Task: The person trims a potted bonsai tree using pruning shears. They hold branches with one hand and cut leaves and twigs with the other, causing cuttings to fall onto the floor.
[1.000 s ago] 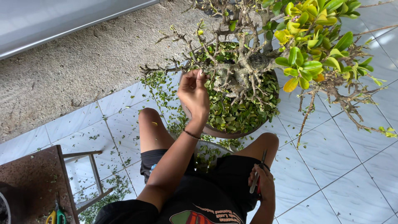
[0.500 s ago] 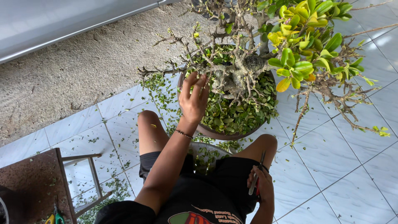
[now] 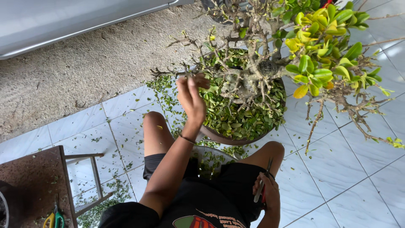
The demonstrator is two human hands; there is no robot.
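Daylight, bright and even, no hard sun. White floor tiles (image 3: pixel 358 169) carry a pale sheen toward the right, brightest at the upper right corner (near washed out). Shadows soft: a faint one under the pot (image 3: pixel 236 137), darker between the knees. Yellow-green leaves (image 3: pixel 320 46) glow vividly. Left hand (image 3: pixel 192 99) slightly smeared at the fingertips; branches crisp. Dark worktop (image 3: pixel 29 185) at lower left reads dim. Tile lines bow a little near the edges.

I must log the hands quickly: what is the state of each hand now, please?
Left hand: open, fingers at a bare branch of the potted tree; whether it grips cannot be told.
Right hand: closed on small shears, resting on the thigh.
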